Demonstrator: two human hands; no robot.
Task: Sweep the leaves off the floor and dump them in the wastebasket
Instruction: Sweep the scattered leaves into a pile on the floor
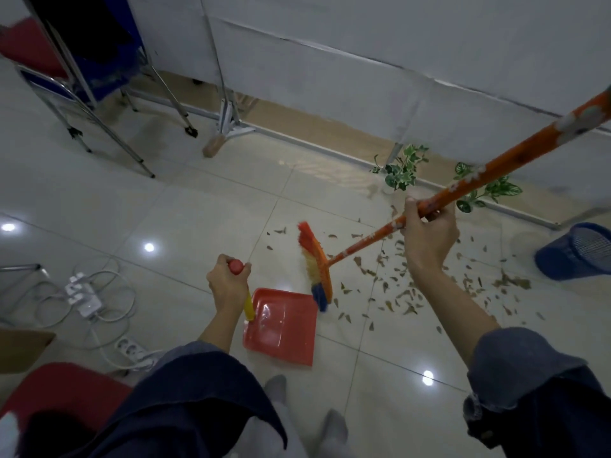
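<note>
At your far left stand folding chairs (66, 77) with metal legs, one seat red. A white partition (330, 61) runs along the back, its stand foot (231, 123) on the tiles. A green plant sprig (401, 170) lies by the partition's base. To your left, white power strips (82, 295) and looped cables (109, 312) lie on the floor. A red seat (62, 391) sits at your lower left.

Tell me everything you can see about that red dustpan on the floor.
The red plastic dustpan is a shallow square tray with raised side walls and an open lip facing the broom's multicoloured bristle head, which hangs just beside it. It rests flat on the pale glossy tiles. A yellow upright handle with a red cap rises from its rear edge, gripped by the left hand. Only a few specks lie inside.
</note>
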